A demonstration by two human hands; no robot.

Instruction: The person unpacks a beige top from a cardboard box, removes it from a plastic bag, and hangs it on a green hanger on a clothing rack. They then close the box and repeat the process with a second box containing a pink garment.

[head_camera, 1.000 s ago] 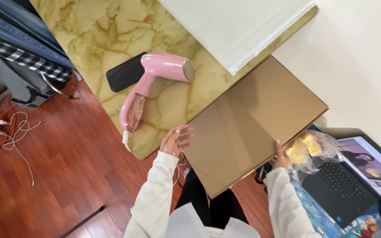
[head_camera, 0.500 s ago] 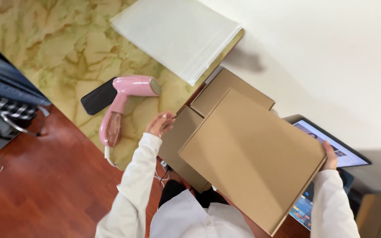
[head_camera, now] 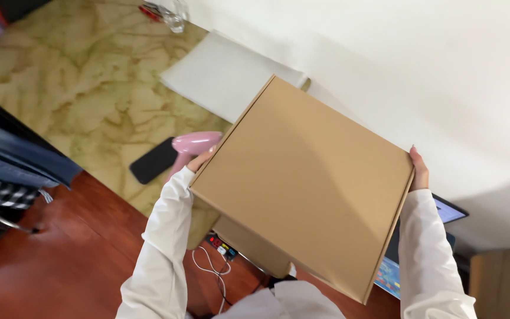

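Head view — only view avail.

Obs 1: flat brown cardboard box [head_camera: 305, 186], lid closed, held up in the air betw. person and counter [head_camera: 60, 100]; it sits tilted, one corner pointing away toward the wall, nearest corner low by the torso. It touches no surface, so all its weight is in the hands.

Obs 2: left hand [head_camera: 199, 160] at the box's left edge, mostly hidden behind the panel; fingertips curl onto the edge. Right hand [head_camera: 418, 170] at the opposite, right corner, fingers pressed flat along the side wall. Both closed onto the box from opposing sides. Judged reason: a wide, thin box has no handle, so a two-sided pinch keeps it from swinging. Exact finger spread under the box: cannot tell.

Obs 3: a second brown box [head_camera: 255, 245] lies lower, under the raised one, partly covered.

Obs 4: on the green-marbled counter, just left of the left hand — pink hair dryer [head_camera: 193, 146], lying on its side, beside a black phone [head_camera: 154, 159]. Further back, a white flat pad [head_camera: 225, 74], near the wall.

Obs 5: laptop [head_camera: 447, 210] at right, mostly hidden by box and sleeve. Cables and a power strip [head_camera: 222, 248] on the red-brown floor [head_camera: 66, 254].
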